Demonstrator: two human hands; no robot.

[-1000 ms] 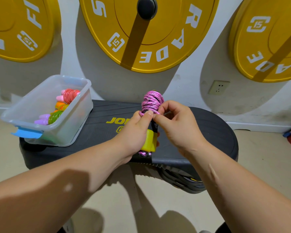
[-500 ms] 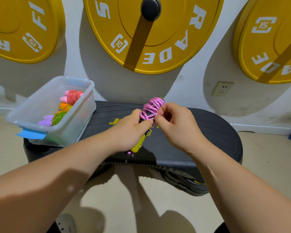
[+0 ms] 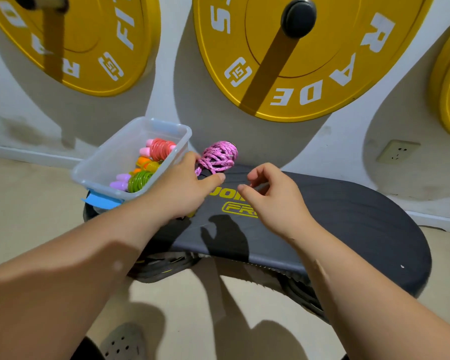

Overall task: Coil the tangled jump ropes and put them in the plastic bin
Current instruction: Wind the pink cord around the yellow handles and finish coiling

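My left hand (image 3: 185,188) grips a coiled pink jump rope (image 3: 217,157) by its handles, which are mostly hidden under my palm; the pink coil sticks out above my fingers, just right of the clear plastic bin (image 3: 94,167). My right hand (image 3: 270,196) hovers a little to the right with fingers loosely curled and nothing in them. The bin sits on the left end of a black step platform (image 3: 348,224). Inside it lie three coiled ropes: a red one (image 3: 159,148), an orange one (image 3: 146,163) and a green one (image 3: 138,180).
The platform stands on a beige floor against a white wall. Big yellow weight plates (image 3: 296,61) hang on the wall above. A wall socket (image 3: 398,152) is at the right. A blue tab (image 3: 102,201) juts from the bin's near edge. My grey shoe (image 3: 122,341) shows below.
My right hand has let go of the pink rope and drawn back to the right. My left hand has carried the coiled rope left, up to the bin's side.
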